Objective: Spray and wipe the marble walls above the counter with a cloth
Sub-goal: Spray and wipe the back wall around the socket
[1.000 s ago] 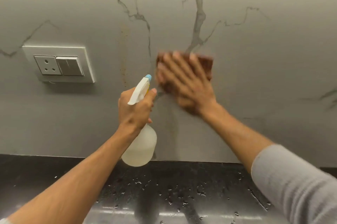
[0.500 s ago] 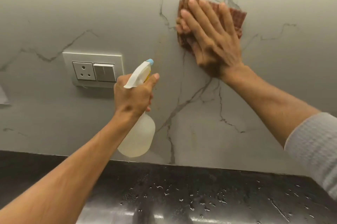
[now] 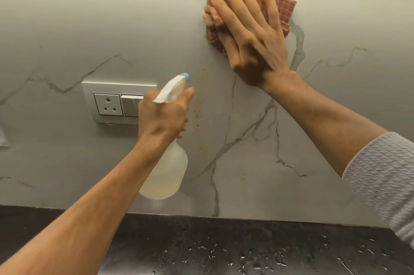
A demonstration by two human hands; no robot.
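The right hand (image 3: 251, 35) has slid up and now presses the cloth (image 3: 284, 8) flat near the wall's (image 3: 67, 28) top edge. The left hand (image 3: 162, 115) holds the spray bottle (image 3: 165, 174) above the table (image 3: 224, 245). Lower wall likely comes next.

A single head view looks forward and slightly down, close to the marble wall (image 3: 89, 28), the bench (image 3: 246, 247) edge just below it.
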